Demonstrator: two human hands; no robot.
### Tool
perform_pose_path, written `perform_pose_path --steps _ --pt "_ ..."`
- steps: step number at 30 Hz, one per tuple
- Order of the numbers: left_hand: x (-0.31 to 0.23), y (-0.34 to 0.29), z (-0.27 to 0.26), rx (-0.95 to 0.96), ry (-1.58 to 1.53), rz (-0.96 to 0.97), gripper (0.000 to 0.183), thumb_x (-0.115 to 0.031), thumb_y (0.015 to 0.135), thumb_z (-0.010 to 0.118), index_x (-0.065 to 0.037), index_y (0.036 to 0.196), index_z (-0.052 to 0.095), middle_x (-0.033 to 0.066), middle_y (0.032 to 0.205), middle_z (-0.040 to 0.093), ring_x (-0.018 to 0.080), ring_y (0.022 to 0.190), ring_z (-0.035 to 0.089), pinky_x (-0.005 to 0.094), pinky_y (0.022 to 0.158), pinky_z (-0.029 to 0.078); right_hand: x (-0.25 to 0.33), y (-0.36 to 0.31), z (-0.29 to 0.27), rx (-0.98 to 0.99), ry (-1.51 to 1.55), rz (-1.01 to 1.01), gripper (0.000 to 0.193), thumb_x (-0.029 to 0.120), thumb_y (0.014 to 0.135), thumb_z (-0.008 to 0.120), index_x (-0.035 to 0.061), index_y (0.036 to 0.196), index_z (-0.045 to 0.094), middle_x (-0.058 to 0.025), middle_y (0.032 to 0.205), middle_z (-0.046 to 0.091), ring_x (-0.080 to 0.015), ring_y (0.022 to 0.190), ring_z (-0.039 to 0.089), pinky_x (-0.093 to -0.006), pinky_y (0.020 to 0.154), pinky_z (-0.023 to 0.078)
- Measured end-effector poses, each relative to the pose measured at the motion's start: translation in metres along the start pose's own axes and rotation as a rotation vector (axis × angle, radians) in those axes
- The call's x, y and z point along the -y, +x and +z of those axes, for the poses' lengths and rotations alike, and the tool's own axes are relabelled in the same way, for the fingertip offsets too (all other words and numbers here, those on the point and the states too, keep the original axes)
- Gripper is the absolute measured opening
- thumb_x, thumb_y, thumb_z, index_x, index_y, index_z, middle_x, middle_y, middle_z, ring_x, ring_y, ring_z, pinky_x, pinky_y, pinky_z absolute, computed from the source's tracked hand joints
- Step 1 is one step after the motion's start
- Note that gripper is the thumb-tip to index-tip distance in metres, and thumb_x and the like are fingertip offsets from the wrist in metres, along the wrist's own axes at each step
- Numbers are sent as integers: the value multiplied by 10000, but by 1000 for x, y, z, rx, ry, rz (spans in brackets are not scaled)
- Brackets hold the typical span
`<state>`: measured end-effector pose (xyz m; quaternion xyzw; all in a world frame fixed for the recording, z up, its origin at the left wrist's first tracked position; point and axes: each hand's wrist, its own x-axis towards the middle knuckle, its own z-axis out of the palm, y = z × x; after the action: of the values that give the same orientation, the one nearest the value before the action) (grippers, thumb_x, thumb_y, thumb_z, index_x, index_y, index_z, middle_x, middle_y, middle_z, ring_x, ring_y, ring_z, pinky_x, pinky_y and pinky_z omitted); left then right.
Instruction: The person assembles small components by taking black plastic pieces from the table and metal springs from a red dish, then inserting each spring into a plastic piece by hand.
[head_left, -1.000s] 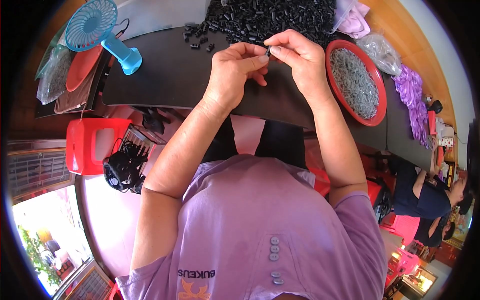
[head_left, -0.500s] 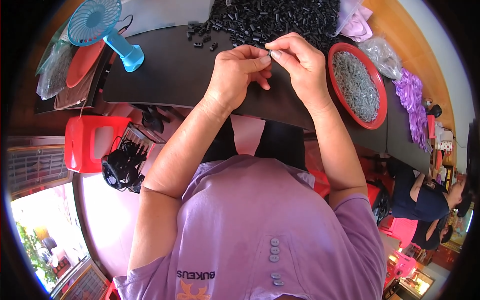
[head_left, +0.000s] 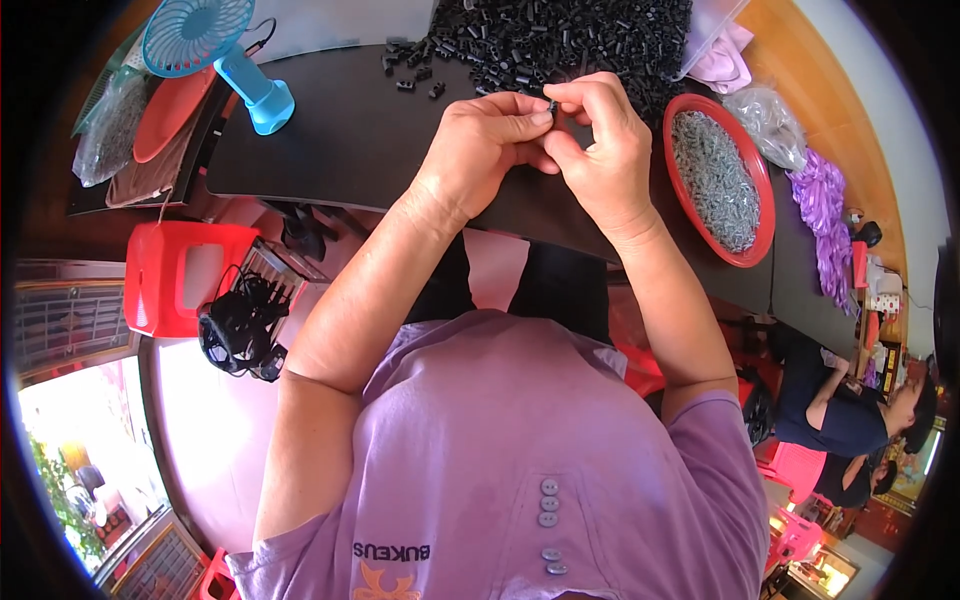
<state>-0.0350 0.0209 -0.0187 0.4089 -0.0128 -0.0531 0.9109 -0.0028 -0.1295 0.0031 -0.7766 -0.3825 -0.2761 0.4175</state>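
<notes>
My left hand (head_left: 482, 148) and my right hand (head_left: 600, 150) meet fingertip to fingertip above the black table (head_left: 340, 140). Between the pinched fingers sits a small black plastic part (head_left: 551, 104), mostly hidden; both hands pinch it. Just beyond the hands lies a big heap of small black plastic parts (head_left: 560, 40). A few loose black parts (head_left: 410, 70) are scattered at the heap's left edge. To the right of my right hand stands a red round tray (head_left: 748, 250) filled with small grey metal pieces (head_left: 712, 180).
A blue handheld fan (head_left: 215, 45) stands at the table's far left beside an orange plate (head_left: 170, 110) and a clear bag (head_left: 105, 130). A red stool (head_left: 180, 275) and a black bundle (head_left: 240, 325) lie below the table. Purple ribbon (head_left: 825, 215) and another person (head_left: 850, 410) are at right.
Both hands have stayed together at the heap's near edge, working the small part with slight finger shifts. Nothing on the table has been moved.
</notes>
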Motion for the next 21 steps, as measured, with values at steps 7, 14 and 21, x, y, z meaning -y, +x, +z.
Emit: perform_pose_path --steps 7,14,21 --pt "0 0 2 13 68 -17 125 -38 917 640 74 972 645 129 922 665 215 755 656 320 663 573 -2 1 -6 49 8 -18 350 -91 648 642 57 965 623 -65 882 586 -214 750 644 -315 644 536" --pt "-1 -3 1 16 140 -28 149 -60 949 586 60 1018 641 119 951 659 211 830 647 337 742 542 -7 -4 3 -11 -102 -105 374 -85 630 642 81 964 623 -52 855 580 -217 705 620 -332 603 519" --pt "-1 -4 1 6 100 -24 155 -66 954 580 59 1024 639 111 925 656 203 820 648 336 741 541 -1 -4 2 -26 -47 -21 395 -82 623 645 83 981 623 -45 841 566 -212 717 608 -341 611 510"
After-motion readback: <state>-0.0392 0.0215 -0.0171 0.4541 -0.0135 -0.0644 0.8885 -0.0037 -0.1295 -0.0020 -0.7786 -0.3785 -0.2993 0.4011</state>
